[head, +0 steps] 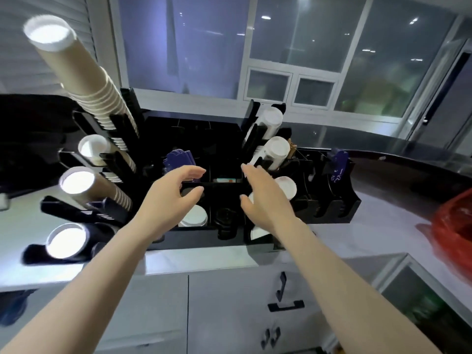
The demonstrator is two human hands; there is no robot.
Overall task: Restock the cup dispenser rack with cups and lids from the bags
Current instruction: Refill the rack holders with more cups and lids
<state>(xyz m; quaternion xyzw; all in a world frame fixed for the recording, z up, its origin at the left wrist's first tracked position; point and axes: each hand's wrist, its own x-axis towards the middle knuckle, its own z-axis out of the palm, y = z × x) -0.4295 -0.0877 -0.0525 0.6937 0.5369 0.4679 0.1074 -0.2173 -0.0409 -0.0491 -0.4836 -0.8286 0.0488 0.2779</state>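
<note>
A black cup dispenser rack stands on the white counter. Stacks of brown paper cups stick out of its left columns, one stack very long. White cup stacks fill two slots at the upper right. White lids lie in a front compartment and more white lids sit to the right. My left hand hovers over the rack's middle with fingers spread and relaxed, holding nothing. My right hand hovers beside it, fingers loosely extended, also empty.
A red plastic bag lies on the counter at the right edge. Blue packets stand in a middle compartment and at the rack's right end. Grey cabinet doors with black handles are below the counter. Windows are behind.
</note>
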